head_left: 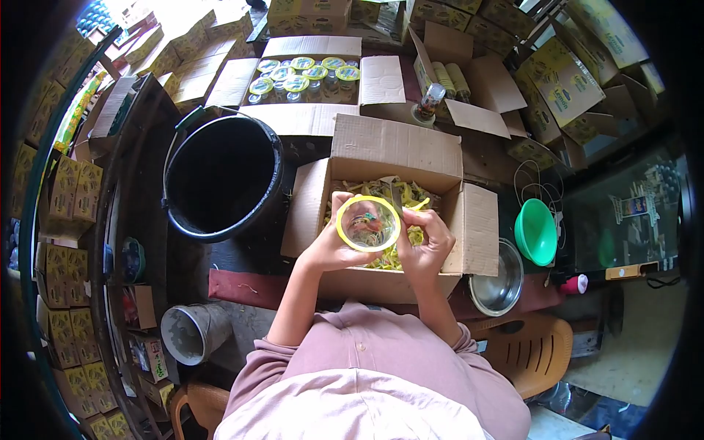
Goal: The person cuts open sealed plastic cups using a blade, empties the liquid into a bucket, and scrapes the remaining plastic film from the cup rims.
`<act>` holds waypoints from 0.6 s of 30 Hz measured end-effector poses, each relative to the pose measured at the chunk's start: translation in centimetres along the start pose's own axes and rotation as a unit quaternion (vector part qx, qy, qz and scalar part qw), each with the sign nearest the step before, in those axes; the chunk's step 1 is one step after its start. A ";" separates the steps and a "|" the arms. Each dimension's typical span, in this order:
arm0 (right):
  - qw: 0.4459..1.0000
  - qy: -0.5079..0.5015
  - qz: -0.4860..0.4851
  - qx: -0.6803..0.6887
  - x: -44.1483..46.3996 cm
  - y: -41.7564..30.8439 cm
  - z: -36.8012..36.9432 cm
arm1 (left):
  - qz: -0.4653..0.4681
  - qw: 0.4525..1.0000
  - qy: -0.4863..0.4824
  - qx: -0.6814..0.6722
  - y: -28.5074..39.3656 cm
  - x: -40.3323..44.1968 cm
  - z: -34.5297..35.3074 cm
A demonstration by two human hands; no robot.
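Note:
My left hand (328, 243) is closed around a clear round jar (367, 229) with a bright yellow rim, and its round end faces me. Some reddish and green detail shows through the jar. My right hand (427, 242) pinches a small knife (397, 193), its grey blade pointing away from me beside the rim's right edge. Whether the blade touches the rim, I cannot tell. Both hands are above an open cardboard box (396, 155) full of yellow and greenish strips (418, 202).
A large black bucket (224, 180) stands left. Behind, an open carton (312, 121) holds several yellow-lidded jars (295, 83), and a filled glass jar (429, 103) stands near another carton (477, 117). At right are a green bowl (536, 232) and a steel bowl (497, 282).

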State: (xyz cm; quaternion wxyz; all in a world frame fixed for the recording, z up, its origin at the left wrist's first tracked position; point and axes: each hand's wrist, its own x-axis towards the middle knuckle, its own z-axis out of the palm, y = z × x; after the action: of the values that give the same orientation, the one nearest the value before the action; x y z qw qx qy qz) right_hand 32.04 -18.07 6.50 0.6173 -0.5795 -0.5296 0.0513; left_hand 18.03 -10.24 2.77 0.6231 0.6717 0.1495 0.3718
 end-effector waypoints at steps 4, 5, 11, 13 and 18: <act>1.000 0.018 -0.006 -0.012 -0.4 -0.1 0.3 | 0.012 0.997 0.028 -0.064 0.1 0.5 0.5; 0.999 0.023 -0.010 -0.024 -0.6 0.0 0.3 | 0.019 0.994 0.037 -0.099 0.1 0.7 0.6; 0.998 0.035 -0.036 -0.046 -0.4 -0.3 0.7 | 0.057 0.996 0.062 -0.040 -0.2 0.7 0.5; 0.997 0.038 -0.039 -0.055 -0.4 -0.6 0.9 | 0.070 0.994 0.073 -0.033 -0.1 0.7 0.9; 0.995 0.066 -0.042 -0.060 -0.6 -0.4 1.1 | 0.087 0.992 0.090 -0.027 -0.7 0.8 1.5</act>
State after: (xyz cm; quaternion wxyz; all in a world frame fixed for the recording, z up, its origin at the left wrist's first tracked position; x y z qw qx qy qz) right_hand 30.80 -17.93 6.21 0.6163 -0.5951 -0.5139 -0.0445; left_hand 19.76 -10.64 2.48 0.5905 0.6288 0.1359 0.4872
